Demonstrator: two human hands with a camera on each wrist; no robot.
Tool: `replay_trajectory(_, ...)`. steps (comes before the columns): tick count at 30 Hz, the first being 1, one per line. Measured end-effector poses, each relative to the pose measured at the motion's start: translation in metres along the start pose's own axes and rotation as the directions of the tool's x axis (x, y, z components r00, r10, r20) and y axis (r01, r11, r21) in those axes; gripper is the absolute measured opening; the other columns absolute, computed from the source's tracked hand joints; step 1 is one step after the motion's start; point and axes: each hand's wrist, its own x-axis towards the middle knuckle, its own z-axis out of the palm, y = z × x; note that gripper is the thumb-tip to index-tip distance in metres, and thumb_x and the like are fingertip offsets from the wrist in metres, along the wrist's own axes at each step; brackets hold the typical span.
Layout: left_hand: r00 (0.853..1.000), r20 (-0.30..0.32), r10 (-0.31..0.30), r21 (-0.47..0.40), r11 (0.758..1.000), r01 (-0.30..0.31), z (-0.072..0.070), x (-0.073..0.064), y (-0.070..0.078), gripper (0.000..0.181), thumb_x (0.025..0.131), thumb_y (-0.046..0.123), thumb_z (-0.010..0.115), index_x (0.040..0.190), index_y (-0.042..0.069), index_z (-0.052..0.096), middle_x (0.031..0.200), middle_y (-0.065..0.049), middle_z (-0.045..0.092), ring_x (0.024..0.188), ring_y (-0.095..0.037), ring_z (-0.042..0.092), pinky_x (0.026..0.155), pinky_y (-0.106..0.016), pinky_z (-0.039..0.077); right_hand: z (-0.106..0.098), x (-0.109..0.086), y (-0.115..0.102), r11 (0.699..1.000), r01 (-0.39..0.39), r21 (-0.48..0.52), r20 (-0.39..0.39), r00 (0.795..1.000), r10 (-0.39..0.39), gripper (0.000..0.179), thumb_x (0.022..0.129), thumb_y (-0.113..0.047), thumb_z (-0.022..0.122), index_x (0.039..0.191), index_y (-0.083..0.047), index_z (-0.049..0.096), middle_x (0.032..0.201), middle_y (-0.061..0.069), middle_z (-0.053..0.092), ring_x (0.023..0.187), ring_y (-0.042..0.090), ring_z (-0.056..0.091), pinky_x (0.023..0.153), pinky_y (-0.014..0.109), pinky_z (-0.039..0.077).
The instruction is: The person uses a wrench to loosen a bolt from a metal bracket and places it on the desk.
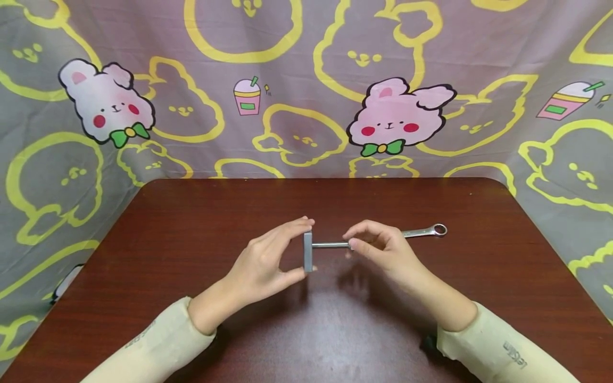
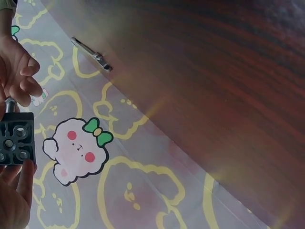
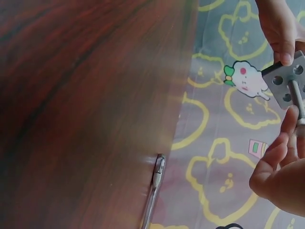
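My left hand (image 1: 261, 260) holds a grey square plate (image 1: 308, 251) upright by its top and bottom edges, thumb below and fingers above. Holes near the corners of the plate (image 3: 279, 80) show in the right wrist view. A thin metal bolt (image 1: 330, 245) stands out sideways from the plate's middle, toward my right hand (image 1: 390, 247). Thumb and fingertips of that hand pinch the bolt's far end, where a wider nut (image 3: 300, 122) shows. Fingers partly hide the nut. Both hands are above the table.
A metal wrench (image 1: 426, 232) lies on the dark red-brown table (image 1: 230, 207), beyond my right hand, its ring end to the right. Behind and beside the table hangs a grey curtain (image 1: 297, 90) printed with cartoon animals.
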Motion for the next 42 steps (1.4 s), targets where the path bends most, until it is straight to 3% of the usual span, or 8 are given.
replay_trajectory(7,1.000,-0.012,-0.025,-0.011,1.000,0.025,-0.002,0.002,-0.002,0.071,0.070,0.016,0.089,0.129,0.001,0.054,0.133,-0.011,0.064,0.124,-0.026,0.062,0.101,-0.036,0.053,0.007,0.001,-0.001,0.981,0.175,-0.085,-0.091,0.979,-0.182,0.020,0.084,0.008,0.070,0.096,-0.007,0.070,0.101,0.002,0.068,0.093,0.008,0.062,0.063,0.021,0.054)
replay_trajectory(12,1.000,0.000,-0.027,-0.009,1.000,0.027,-0.002,0.000,-0.002,0.071,0.070,0.017,0.089,0.129,0.001,0.054,0.134,-0.010,0.063,0.124,-0.025,0.062,0.102,-0.036,0.052,0.005,0.001,-0.001,0.986,0.147,-0.080,-0.055,0.987,-0.152,0.020,0.085,0.008,0.070,0.101,-0.003,0.069,0.100,-0.004,0.067,0.086,0.009,0.057,0.063,0.022,0.053)
replay_trajectory(17,1.000,0.000,-0.013,-0.014,1.000,0.013,-0.002,-0.001,-0.001,0.071,0.069,0.018,0.089,0.128,0.001,0.054,0.133,-0.011,0.064,0.124,-0.025,0.062,0.103,-0.035,0.052,0.000,0.000,-0.001,0.996,0.059,-0.061,-0.059,0.996,-0.063,0.014,0.091,-0.001,0.067,0.105,0.001,0.069,0.098,-0.004,0.070,0.085,0.007,0.061,0.068,0.022,0.053)
replay_trajectory(24,1.000,-0.019,0.006,-0.021,1.000,-0.006,0.000,0.000,-0.001,0.071,0.068,0.017,0.089,0.127,0.001,0.055,0.132,-0.010,0.064,0.123,-0.025,0.063,0.102,-0.034,0.052,-0.004,0.001,-0.004,1.000,-0.015,0.018,0.018,1.000,0.015,0.018,0.099,-0.009,0.057,0.106,0.007,0.065,0.078,-0.003,0.070,0.070,0.011,0.065,0.063,0.023,0.054)
replay_trajectory(28,1.000,-0.018,0.011,-0.019,1.000,-0.011,0.001,0.000,-0.001,0.071,0.067,0.017,0.090,0.127,0.001,0.055,0.131,-0.011,0.065,0.122,-0.026,0.063,0.102,-0.034,0.052,-0.001,0.000,-0.003,1.000,0.007,0.018,0.042,0.999,-0.008,0.014,0.097,-0.006,0.060,0.105,0.005,0.065,0.079,-0.006,0.070,0.071,0.010,0.064,0.064,0.024,0.055)
replay_trajectory(33,1.000,-0.018,-0.010,-0.018,1.000,0.009,-0.001,0.000,-0.001,0.072,0.068,0.017,0.090,0.128,0.001,0.054,0.132,-0.011,0.064,0.123,-0.026,0.063,0.102,-0.035,0.052,0.005,-0.001,-0.001,0.988,0.123,-0.089,-0.020,0.992,-0.125,0.016,0.088,0.005,0.068,0.101,-0.004,0.068,0.098,-0.009,0.066,0.087,0.007,0.060,0.069,0.024,0.055)
replay_trajectory(36,1.000,-0.018,-0.022,-0.022,1.000,0.021,-0.002,0.001,-0.002,0.071,0.069,0.017,0.089,0.129,0.001,0.054,0.133,-0.011,0.064,0.123,-0.025,0.062,0.102,-0.035,0.052,0.007,0.000,0.000,0.979,0.181,-0.095,-0.027,0.983,-0.184,0.020,0.086,0.010,0.067,0.099,-0.004,0.068,0.099,-0.007,0.064,0.090,0.010,0.058,0.068,0.025,0.055)
replay_trajectory(42,1.000,-0.007,-0.022,-0.016,1.000,0.022,-0.003,0.000,-0.002,0.070,0.070,0.019,0.089,0.128,0.000,0.054,0.133,-0.011,0.064,0.124,-0.025,0.062,0.101,-0.036,0.053,0.003,0.001,0.001,0.979,0.185,-0.089,-0.001,0.983,-0.185,0.020,0.086,0.008,0.068,0.103,-0.003,0.069,0.100,-0.006,0.065,0.086,0.010,0.058,0.068,0.024,0.054)
